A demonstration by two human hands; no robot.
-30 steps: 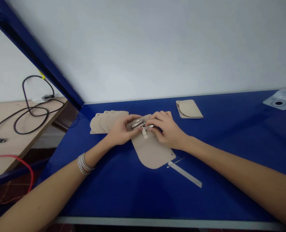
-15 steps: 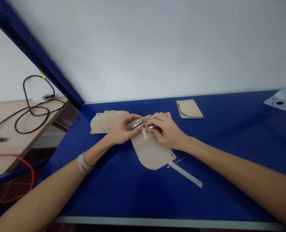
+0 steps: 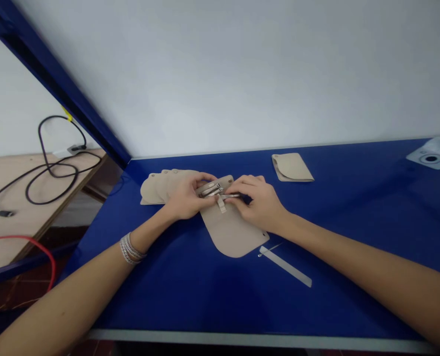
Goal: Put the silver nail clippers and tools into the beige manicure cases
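Observation:
An unfolded beige pouch (image 3: 238,240) lies on the blue table, its rounded flap toward me. Metal grooming tools (image 3: 210,190), seemingly nail clippers, sit in its upper part. My left hand (image 3: 185,199) is closed on the pouch's left edge, the thumb beside these tools. Pinched in my right hand (image 3: 262,203) is a small shiny metal tool (image 3: 230,196), its exact kind partly hidden by the fingers. Its tip meets a short pale strap (image 3: 221,204) on the pouch. Below the flap rest a thin metal pick (image 3: 269,249) and a flat pale strip (image 3: 287,267).
Several similar folded pouches (image 3: 155,189) overlap at the left, behind my left hand. Another folded pouch (image 3: 293,167) lies at the back. A pale box with a dark round lens-like spot (image 3: 432,158) stands at far right. A black cable (image 3: 51,170) coils on the wooden surface.
My right fingers have shifted slightly on the metal tool near the strap. The pouch's top corner with its snap shows more. Both hands keep their hold; the view shifts a little.

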